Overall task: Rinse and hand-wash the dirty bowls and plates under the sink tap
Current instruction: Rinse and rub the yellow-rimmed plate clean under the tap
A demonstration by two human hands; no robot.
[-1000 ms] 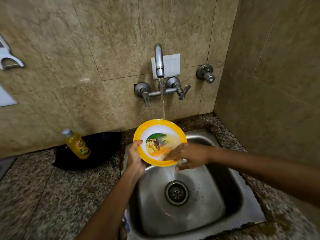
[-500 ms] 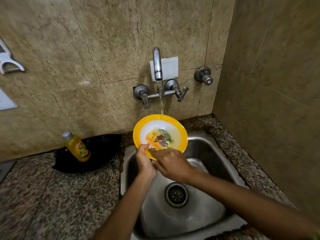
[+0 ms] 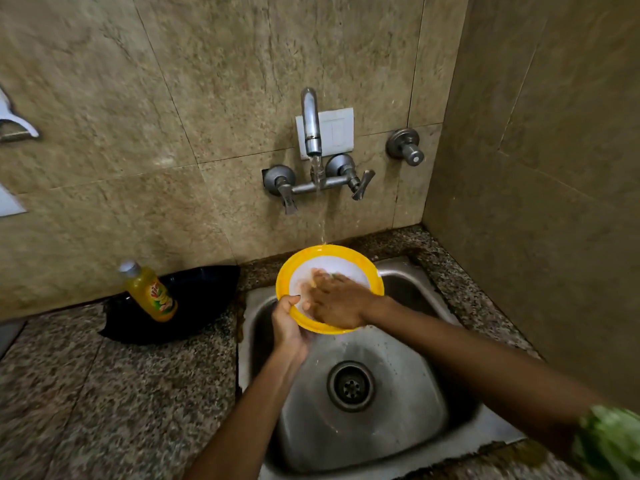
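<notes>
A yellow-rimmed bowl (image 3: 346,259) with a white inside is tilted toward me over the steel sink (image 3: 408,427). My left hand (image 3: 289,327) grips its lower left rim, thumb over the edge. My right hand (image 3: 337,299) lies flat inside the bowl, its fingers spread over the picture on the bottom. Water runs from the wall tap (image 3: 311,123) in a thin stream onto the bowl's far rim.
A yellow dish-soap bottle (image 3: 150,291) leans in a black dish (image 3: 204,299) on the granite counter (image 3: 114,393) left of the sink. The drain (image 3: 350,386) lies below the hands. A tiled wall (image 3: 554,168) closes the right side. A valve knob (image 3: 405,147) sticks out beside the tap.
My right hand has moved from the bowl's lower rim up into the bowl, covering its picture. The left hand keeps its grip on the lower left rim.
</notes>
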